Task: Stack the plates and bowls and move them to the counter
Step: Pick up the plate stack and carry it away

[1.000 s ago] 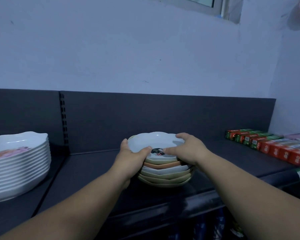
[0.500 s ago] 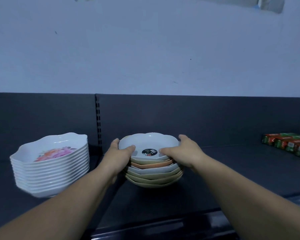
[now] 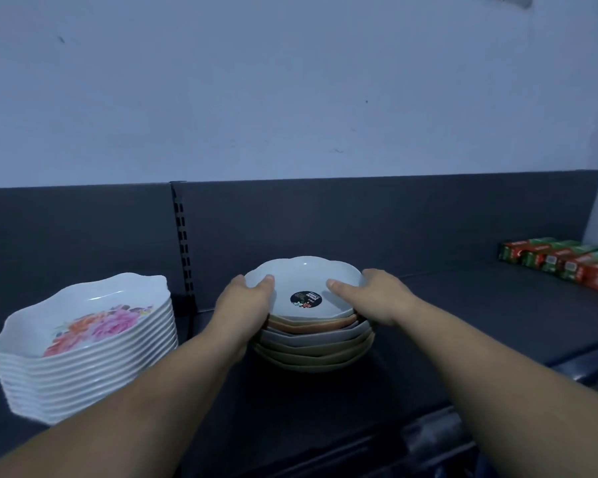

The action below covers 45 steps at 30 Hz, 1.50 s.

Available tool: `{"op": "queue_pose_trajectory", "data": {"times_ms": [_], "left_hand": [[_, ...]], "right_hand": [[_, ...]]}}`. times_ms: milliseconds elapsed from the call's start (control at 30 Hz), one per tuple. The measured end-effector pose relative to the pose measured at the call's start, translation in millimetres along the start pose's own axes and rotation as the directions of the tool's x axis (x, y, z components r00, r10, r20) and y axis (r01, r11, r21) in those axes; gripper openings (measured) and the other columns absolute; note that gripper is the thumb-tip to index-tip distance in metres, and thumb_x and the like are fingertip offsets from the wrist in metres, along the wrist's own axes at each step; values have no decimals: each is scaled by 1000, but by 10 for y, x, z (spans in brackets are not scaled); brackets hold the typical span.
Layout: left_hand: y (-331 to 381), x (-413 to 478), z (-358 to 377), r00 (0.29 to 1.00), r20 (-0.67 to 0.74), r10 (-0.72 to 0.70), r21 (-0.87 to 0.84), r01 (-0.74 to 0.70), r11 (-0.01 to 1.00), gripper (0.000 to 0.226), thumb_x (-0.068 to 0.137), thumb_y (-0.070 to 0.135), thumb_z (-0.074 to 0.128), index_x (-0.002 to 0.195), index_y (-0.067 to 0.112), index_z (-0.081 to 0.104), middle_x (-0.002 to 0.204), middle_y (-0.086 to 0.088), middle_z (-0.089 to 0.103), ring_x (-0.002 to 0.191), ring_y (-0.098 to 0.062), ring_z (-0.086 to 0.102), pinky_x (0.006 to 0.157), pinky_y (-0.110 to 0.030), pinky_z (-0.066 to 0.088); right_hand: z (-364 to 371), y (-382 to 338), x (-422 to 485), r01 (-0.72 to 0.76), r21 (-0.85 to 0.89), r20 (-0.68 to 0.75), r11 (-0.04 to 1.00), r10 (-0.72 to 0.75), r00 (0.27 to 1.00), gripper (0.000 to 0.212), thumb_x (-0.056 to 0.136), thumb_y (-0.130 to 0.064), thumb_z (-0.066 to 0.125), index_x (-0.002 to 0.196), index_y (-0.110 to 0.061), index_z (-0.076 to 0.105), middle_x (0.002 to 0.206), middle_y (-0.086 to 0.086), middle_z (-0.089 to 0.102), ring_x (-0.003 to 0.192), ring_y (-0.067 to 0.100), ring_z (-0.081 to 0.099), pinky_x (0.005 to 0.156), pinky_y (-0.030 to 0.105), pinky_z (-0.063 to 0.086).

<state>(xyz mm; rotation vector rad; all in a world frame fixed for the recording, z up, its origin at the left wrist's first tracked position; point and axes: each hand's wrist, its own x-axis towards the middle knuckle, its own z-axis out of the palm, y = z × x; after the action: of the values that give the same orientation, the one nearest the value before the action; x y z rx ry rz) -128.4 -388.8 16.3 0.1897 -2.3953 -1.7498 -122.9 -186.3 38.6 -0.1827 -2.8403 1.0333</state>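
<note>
A stack of several scalloped bowls (image 3: 313,343) in white, beige and orange sits on the dark shelf (image 3: 463,322). The top bowl is white with a round black sticker inside. My left hand (image 3: 247,305) grips the stack's left side, thumb hooked over the top bowl's rim. On the right side my right hand (image 3: 373,296) grips it too, its thumb lying inside the top bowl. Left of this stands a tall stack of white plates with a pink flower print (image 3: 83,346).
A row of red and green boxes (image 3: 563,263) lies at the shelf's far right. A dark back panel with a slotted upright (image 3: 182,243) rises behind the dishes. The shelf's front edge runs along the lower right.
The view has swung left and then a little right, bringing the flower plate stack fully into sight. Both hands stay on the bowl stack, thumbs shifted slightly on the top rim.
</note>
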Motion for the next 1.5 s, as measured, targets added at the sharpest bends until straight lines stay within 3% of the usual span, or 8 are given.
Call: {"op": "queue_pose_trajectory", "data": {"times_ms": [400, 600, 833, 1000, 1167, 1267, 1367, 1500], "left_hand": [[74, -142, -17, 998, -45, -33, -21, 32, 999, 52, 85, 43, 59, 111, -2, 59, 115, -16, 60, 88, -22, 54, 68, -29, 38], [93, -251, 56, 997, -83, 9, 141, 2, 990, 75, 62, 63, 60, 113, 9, 58, 113, -6, 62, 100, -26, 60, 87, -39, 51], [106, -235, 145, 997, -82, 16, 166, -2, 986, 84, 69, 67, 62, 127, 8, 48, 124, -6, 56, 105, -25, 58, 90, -38, 49], [168, -261, 148, 996, -89, 0, 272, 25, 962, 112, 52, 84, 48, 133, 8, 46, 134, -9, 49, 114, -29, 54, 99, -44, 45], [260, -374, 174, 970, 3, 243, 665, -183, 724, 67, 80, 74, 40, 126, 28, 58, 147, 6, 37, 139, -13, 29, 117, -41, 13], [380, -502, 208, 951, 236, 200, 596, -304, 743, 48, 67, 78, 48, 89, 42, 70, 108, 21, 64, 111, -4, 54, 103, -28, 32], [454, -564, 191, 910, 403, 101, 511, -315, 800, 31, 72, 67, 61, 87, 42, 73, 89, 12, 70, 68, 2, 58, 75, -21, 48], [443, -548, 168, 876, 472, 99, 540, -376, 753, 28, 69, 66, 66, 89, 47, 72, 111, 20, 67, 109, 10, 55, 103, -22, 40]], "right_hand": [[-64, -194, 6, -20, 176, 3, 984, 20, 1000, 98, 76, -79, 49, 137, -3, 47, 137, 11, 52, 118, 30, 54, 97, 39, 47], [-103, -85, 11, 26, 66, 154, 997, -36, 987, 101, 67, -83, 56, 136, -10, 50, 135, 6, 54, 118, 25, 55, 97, 36, 47], [-176, 67, 26, 286, -4, 292, 958, -272, 917, 80, 56, -93, 45, 122, -51, 56, 129, -11, 60, 121, 15, 53, 104, 36, 42], [-151, 99, 77, 237, -67, 293, 969, -208, 933, 121, 37, -106, 31, 138, -41, 44, 140, 3, 49, 124, 26, 50, 105, 43, 42], [-224, 256, 3, 202, 104, 331, 974, -225, 917, 107, 74, -75, 57, 155, -26, 7, 157, 1, 30, 140, 21, 34, 104, 27, 30], [-223, 355, -15, 163, 196, 375, 967, -228, 899, 124, 68, -69, 69, 152, -34, -15, 158, -1, 26, 142, 20, 30, 110, 29, 27], [-234, 439, 26, 153, 253, 396, 955, -246, 885, 134, 61, -63, 79, 153, -35, -14, 155, -5, 32, 138, 16, 34, 112, 30, 29], [-261, 523, 53, 103, 354, 449, 930, -265, 853, 124, 70, -35, 85, 154, -29, -6, 144, -12, 39, 128, 8, 36, 100, 22, 31]]}}
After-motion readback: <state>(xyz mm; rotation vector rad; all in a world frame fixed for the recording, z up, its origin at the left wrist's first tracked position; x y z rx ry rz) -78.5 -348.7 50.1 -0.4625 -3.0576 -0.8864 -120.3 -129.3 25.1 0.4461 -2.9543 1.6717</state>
